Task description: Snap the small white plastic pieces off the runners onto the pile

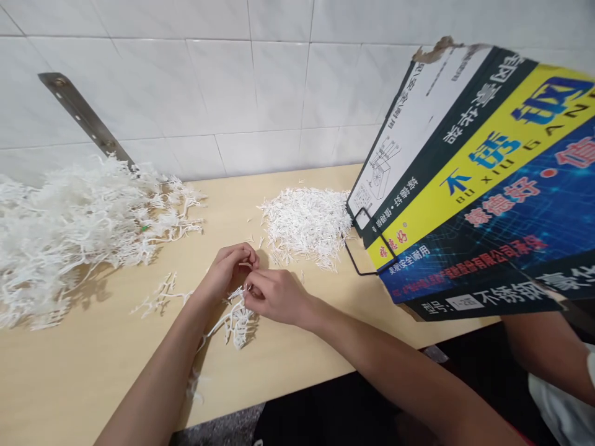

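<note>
My left hand (231,266) is closed, its fingers curled over the upper end of a white branched plastic sprue (239,322). Against it, my right hand (277,295) pinches the same sprue between thumb and forefinger; the exact grip points are partly hidden by the fingers. The sprue's lower branches hang down to the tabletop. Just beyond my hands lies a heap of small white plastic pieces (307,224), thin and short. A loose sprue (160,296) rests on the table left of my left forearm.
A big tangled pile of white sprues (88,229) covers the table's left side. At right stands a printed cardboard box (465,186), with a black wire frame (360,263) at its near corner. A metal bracket (86,118) is fixed to the tiled wall. Another person's arm (548,353) shows at lower right.
</note>
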Demonstrator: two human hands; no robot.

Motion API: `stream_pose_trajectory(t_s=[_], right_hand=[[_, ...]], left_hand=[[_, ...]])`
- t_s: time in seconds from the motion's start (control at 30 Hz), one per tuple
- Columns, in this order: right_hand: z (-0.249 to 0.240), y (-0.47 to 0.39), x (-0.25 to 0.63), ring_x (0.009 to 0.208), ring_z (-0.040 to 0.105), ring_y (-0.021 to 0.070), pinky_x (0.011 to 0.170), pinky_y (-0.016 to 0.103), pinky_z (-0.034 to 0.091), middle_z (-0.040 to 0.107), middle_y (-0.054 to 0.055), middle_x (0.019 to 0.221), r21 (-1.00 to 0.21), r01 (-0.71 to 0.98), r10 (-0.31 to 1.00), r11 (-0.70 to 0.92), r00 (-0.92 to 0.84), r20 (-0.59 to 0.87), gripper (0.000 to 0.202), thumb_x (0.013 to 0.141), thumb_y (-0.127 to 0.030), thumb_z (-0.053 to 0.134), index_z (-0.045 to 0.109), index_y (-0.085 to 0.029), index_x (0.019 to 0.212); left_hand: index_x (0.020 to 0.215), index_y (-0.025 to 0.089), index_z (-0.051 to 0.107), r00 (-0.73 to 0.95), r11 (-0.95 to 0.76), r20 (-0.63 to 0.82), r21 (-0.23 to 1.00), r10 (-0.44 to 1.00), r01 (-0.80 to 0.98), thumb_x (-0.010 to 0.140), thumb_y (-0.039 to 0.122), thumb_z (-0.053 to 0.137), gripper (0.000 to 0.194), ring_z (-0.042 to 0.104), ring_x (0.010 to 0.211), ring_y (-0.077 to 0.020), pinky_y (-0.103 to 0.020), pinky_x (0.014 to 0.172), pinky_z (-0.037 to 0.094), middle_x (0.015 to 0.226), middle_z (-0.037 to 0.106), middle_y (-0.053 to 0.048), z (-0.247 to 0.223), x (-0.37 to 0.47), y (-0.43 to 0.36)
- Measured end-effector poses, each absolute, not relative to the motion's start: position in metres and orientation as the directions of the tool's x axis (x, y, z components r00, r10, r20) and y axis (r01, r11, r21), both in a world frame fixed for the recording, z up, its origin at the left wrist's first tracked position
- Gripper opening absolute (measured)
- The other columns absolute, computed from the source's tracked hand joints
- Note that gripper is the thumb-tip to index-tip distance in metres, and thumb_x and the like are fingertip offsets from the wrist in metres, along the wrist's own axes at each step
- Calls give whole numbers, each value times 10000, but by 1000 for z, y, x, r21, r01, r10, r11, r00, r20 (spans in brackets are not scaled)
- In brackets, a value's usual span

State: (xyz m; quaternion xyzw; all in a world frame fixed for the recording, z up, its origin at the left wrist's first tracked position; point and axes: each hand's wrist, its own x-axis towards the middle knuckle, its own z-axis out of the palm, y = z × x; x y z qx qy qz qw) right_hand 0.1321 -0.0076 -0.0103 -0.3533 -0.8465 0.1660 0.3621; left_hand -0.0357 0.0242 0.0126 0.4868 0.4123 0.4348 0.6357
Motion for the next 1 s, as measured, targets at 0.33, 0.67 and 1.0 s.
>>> stream_pose_trajectory(t_s=[0.33,0.67,1.0], right_hand=[[4,-8,137,587,519,97,587,227,391,642,-22,669,-895,264,907,360,-322,270,154,894,-266,641,702,-182,780],[-5,5,141,606,532,117,552,230,379,625,-12,675,-988,117,981,102,-179,80,181,853,-335,678,657,-176,768],[0,6,152,584,479,100,560,230,379,525,-32,645,-998,-32,912,50,-406,59,226,898,-359,654,609,-184,762]], left_hand=[[692,115,724,500,90,-140,988,855,123,597,134,524,222,463,591,-165,-284,546,344,615,588,-60,6,-74,34],[739,163,645,492,108,-228,960,840,260,801,427,776,302,335,471,-81,-225,440,242,566,412,43,23,-57,20],[692,156,680,562,79,-209,966,800,246,791,404,763,280,338,514,-104,-267,493,253,568,421,27,18,-58,20]])
